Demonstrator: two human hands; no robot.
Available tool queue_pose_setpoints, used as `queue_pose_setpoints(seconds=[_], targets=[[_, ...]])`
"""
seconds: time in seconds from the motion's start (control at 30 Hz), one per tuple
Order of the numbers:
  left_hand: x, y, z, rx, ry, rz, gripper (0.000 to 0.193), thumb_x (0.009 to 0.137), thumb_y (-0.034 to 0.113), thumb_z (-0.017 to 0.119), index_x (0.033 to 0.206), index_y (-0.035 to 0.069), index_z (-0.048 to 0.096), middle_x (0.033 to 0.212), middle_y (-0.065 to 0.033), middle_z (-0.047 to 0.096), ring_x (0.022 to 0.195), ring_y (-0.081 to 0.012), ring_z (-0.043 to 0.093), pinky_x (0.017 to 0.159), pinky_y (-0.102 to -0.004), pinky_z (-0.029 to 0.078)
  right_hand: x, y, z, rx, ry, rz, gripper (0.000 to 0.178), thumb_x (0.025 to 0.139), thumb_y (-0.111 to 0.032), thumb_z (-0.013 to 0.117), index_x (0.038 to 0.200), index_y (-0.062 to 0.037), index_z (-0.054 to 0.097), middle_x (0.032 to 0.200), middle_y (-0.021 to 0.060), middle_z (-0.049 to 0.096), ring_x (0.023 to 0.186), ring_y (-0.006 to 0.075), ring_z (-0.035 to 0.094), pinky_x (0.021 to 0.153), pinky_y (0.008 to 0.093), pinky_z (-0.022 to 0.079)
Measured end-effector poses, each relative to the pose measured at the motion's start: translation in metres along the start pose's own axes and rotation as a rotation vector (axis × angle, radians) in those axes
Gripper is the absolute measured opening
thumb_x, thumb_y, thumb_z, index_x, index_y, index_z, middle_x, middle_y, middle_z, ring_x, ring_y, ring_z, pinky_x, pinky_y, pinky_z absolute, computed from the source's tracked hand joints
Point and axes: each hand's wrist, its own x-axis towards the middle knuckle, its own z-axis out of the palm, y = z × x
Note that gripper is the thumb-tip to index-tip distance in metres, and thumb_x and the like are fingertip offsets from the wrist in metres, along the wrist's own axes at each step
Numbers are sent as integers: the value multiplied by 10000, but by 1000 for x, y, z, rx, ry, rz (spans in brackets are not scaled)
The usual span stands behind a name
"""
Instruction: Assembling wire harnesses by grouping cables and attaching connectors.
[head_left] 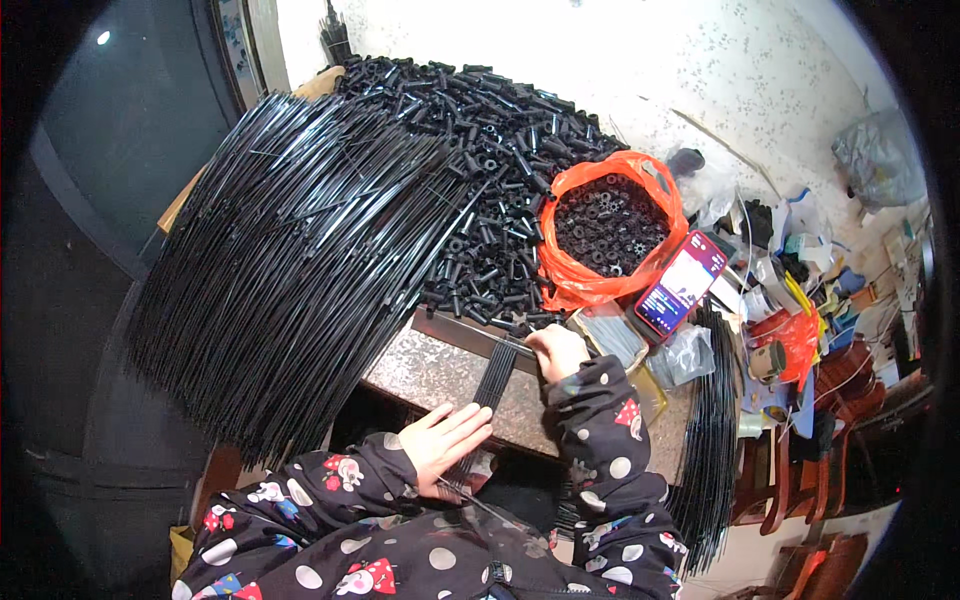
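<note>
A flat row of thin black rods (494,378) lies side by side across the table edge, pointing toward my body. My left hand (445,440) rests on the row with its fingers stretched out flat. At the far end of the rods, my right hand (557,352) is closed beside a thin metal strip (505,341); what its fingers hold is hidden. Behind them spreads a large heap of short black tubular pieces (490,130). A red plastic bag (553,291), rolled open, holds many small black ring-like parts (610,222).
A big bundle of long black rods (290,260) hangs over the table's left side. More rods (708,440) hang at the right. A lit phone (682,285) leans by the bag, near a clear plastic bag (684,357). Clutter and wooden chairs (800,470) stand farther right.
</note>
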Motion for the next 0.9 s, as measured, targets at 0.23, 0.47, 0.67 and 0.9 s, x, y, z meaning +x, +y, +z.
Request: queue_pose_setpoints(seconds=[0.23, 0.47, 0.67, 0.9], targets=[[0, 3, -15, -97, -64, 3, 978, 566, 529, 664, 1279, -23, 284, 1359, -188, 247, 1264, -312, 240, 992, -434, 230, 5, -6, 2, -71, -37, 71, 88, 679, -85, 600, 763, -89, 627, 711, 104, 582, 704, 284, 572, 644, 357, 450], [1, 3, -17, -105, -59, 20, 973, 568, 511, 672, 1279, -27, 280, 1356, -195, 252, 1258, -318, 253, 989, -440, 240, 10, 15, -1, 133, -90, -69, 117, 671, -54, 602, 780, -92, 622, 721, 102, 574, 720, 284, 572, 655, 348, 452], [-2, 2, -14, -91, -28, 14, 960, 572, 524, 659, 1271, -27, 299, 1354, -191, 261, 1253, -314, 266, 988, -439, 244, 15, -3, 7, -86, -102, -32, 78, 712, -85, 574, 779, -86, 614, 704, 101, 559, 698, 283, 563, 628, 362, 443], [-3, 2, -15, -111, 3, 15, 964, 576, 542, 647, 1273, -26, 301, 1351, -192, 271, 1256, -315, 265, 988, -439, 251, -3, 7, -20, 31, 79, -139, 165, 717, -210, 647, 761, -53, 621, 748, 99, 578, 723, 261, 544, 662, 344, 438]])
